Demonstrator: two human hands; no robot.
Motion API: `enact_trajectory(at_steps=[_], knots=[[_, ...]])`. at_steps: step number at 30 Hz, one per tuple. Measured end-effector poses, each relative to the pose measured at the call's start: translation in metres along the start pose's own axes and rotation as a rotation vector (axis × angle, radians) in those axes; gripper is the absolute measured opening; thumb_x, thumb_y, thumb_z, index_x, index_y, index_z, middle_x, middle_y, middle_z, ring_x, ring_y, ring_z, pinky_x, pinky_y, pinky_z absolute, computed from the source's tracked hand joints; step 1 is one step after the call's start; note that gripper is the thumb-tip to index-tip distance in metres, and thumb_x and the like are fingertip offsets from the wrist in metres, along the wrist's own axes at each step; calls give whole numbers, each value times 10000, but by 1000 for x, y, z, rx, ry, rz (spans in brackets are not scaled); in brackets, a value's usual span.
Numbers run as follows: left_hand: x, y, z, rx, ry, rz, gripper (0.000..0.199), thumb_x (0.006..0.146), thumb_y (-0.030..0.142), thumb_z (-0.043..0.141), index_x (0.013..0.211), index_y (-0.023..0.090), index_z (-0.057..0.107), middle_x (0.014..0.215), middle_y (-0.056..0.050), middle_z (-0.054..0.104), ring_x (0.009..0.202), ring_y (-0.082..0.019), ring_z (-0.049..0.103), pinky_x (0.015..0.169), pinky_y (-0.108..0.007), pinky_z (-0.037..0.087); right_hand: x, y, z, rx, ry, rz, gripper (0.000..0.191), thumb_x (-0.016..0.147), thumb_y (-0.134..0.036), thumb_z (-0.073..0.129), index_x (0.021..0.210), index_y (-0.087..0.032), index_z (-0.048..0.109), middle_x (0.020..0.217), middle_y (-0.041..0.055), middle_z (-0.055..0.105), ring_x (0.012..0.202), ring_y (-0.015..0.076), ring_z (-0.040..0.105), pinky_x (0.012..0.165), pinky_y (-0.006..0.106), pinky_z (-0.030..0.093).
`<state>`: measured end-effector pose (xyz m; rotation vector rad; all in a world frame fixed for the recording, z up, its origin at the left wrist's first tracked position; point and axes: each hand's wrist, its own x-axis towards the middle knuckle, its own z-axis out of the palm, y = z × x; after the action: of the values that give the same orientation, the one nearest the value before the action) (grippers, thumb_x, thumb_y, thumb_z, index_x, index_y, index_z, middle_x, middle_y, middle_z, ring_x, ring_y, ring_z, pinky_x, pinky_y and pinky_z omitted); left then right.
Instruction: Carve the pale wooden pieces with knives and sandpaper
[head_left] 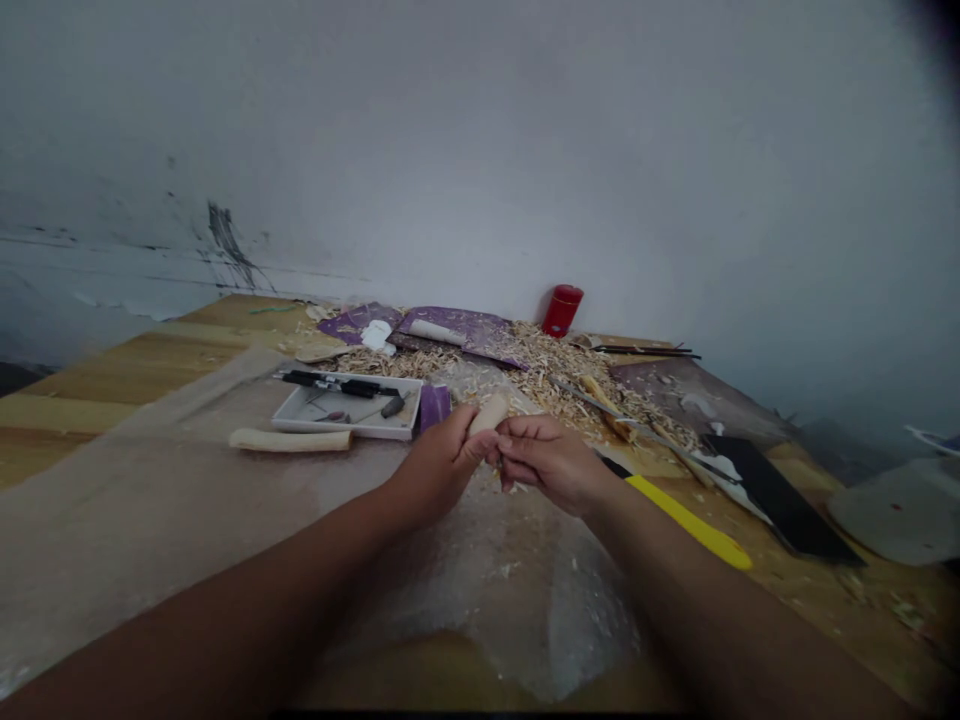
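Near the middle of the view, a pale wooden piece (pixel 489 413) sticks up out of my left hand (pixel 442 462), whose fingers are wrapped round it. My right hand (pixel 551 462) meets the left one, its fingers pinched together close to the lower part of the wood. Whatever lies between the right fingers is too small and hidden to name. A yellow-handled tool (pixel 690 522) with a black end lies just beyond my right wrist. Left of my hands, a curved pale wooden stick (pixel 291 441) rests on the plastic sheet (pixel 187 520).
A white tray (pixel 352 432) holds black pen-like tools and small bits. Wood shavings (pixel 547 365) are heaped behind my hands, with purple sandpaper (pixel 469 325) and a red can (pixel 562 310) by the wall. Files and a black flat strip (pixel 780 500) lie at the right.
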<state>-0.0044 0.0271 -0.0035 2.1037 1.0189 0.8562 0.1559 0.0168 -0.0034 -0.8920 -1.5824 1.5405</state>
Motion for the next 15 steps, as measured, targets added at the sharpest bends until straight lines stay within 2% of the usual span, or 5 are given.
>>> enact_trajectory(at_steps=[4,9,12,15], knots=[[1,-1,1,25,6,-30,313,826,449,310,842,166,441,735,-7,509,659,-142,467,568,-251,324,4,-2,1,-320,170,-11,195,778,-308,457,638,-173,478,489,-63,406,444,75,396,469,210,357],[1,0,1,38,-9,-26,309,828,445,302,819,165,433,686,8,470,613,-128,426,548,-248,305,1,-9,1,-994,396,-282,161,818,-250,396,728,-186,514,630,-13,531,569,105,474,534,219,316],[1,2,1,22,-9,-35,307,831,442,299,838,166,432,693,9,468,624,-128,425,559,-250,306,-1,-9,0,-1281,412,-326,204,844,-252,355,786,-182,538,669,20,577,598,127,505,556,233,300],[1,2,1,25,0,-58,308,831,443,301,848,166,434,694,10,465,627,-128,423,563,-252,303,-1,-8,1,-1377,375,-286,219,848,-241,344,803,-170,546,677,37,595,602,139,523,552,236,295]])
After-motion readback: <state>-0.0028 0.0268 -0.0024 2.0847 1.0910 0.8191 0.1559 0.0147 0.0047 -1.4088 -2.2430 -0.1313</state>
